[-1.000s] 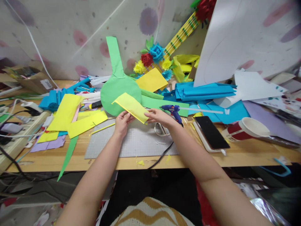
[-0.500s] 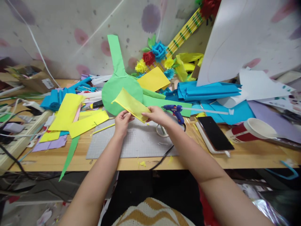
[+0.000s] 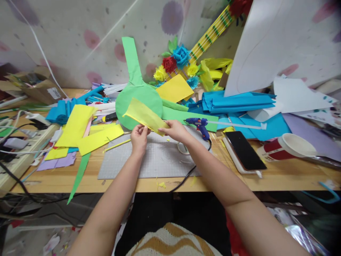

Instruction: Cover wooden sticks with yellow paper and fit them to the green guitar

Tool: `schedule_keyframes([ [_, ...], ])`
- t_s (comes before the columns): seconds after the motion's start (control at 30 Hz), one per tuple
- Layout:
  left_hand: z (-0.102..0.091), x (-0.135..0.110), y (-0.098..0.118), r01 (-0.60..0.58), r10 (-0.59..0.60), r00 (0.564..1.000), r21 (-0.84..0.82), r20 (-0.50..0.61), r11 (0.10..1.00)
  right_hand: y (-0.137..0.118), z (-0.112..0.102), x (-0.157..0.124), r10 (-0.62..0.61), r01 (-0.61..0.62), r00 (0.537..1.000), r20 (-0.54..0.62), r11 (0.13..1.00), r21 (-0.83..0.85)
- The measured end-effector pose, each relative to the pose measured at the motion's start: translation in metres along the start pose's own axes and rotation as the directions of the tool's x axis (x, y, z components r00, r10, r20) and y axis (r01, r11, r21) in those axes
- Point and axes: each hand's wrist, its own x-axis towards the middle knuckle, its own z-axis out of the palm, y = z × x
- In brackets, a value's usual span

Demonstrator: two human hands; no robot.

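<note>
A strip of yellow crepe paper (image 3: pixel 145 114) is held up between my hands above the grey cutting mat (image 3: pixel 160 161). Along its near edge runs a narrow rolled or folded rim. My left hand (image 3: pixel 140 137) pinches that rim near the middle. At the strip's right end, my right hand (image 3: pixel 176 131) grips the corner between thumb and fingers. Behind the strip lies a green paper shape (image 3: pixel 128 96) with a round body and a long arm. A blue glue gun (image 3: pixel 198 124) with a clear glue stick rests just right of my right hand.
Yellow paper sheets (image 3: pixel 73 126) and a thin yellow stick (image 3: pixel 117 145) lie to the left. A power strip (image 3: pixel 29 156) edges the far left. On the right are a phone (image 3: pixel 245 151), a paper cup (image 3: pixel 285 146) and blue paper (image 3: pixel 237 101). A flower-decorated guitar shape (image 3: pixel 210 37) leans behind.
The yellow strip has tilted flatter, its free left end swinging slightly left and down. Both hands keep their hold, the right one shifting slightly left.
</note>
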Motion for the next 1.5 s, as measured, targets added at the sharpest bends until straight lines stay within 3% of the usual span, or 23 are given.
schedule_keyframes([
  [0.53,-0.002,0.002,-0.004,-0.056,0.055,0.998,-0.047,-0.022,0.997,0.012,0.013,0.009,-0.029,0.021,0.999,0.040,0.984,0.177],
  [0.83,0.000,0.001,-0.005,0.108,-0.107,0.991,-0.014,0.079,0.994,0.007,0.008,0.017,-0.069,0.070,0.997,-0.040,0.997,0.031],
  [1.1,0.000,0.001,-0.006,0.113,-0.114,0.992,0.032,0.051,0.993,-0.012,0.015,0.013,-0.149,0.136,0.983,-0.106,0.983,-0.124],
  [1.37,-0.001,0.001,-0.005,0.093,-0.095,0.993,0.031,0.076,0.995,-0.012,0.014,0.014,-0.107,0.105,0.991,-0.076,0.994,-0.031],
  [1.5,-0.001,-0.001,-0.002,0.168,-0.173,0.968,0.042,0.184,0.985,-0.008,0.005,0.017,-0.050,0.053,0.996,-0.076,0.998,0.042],
])
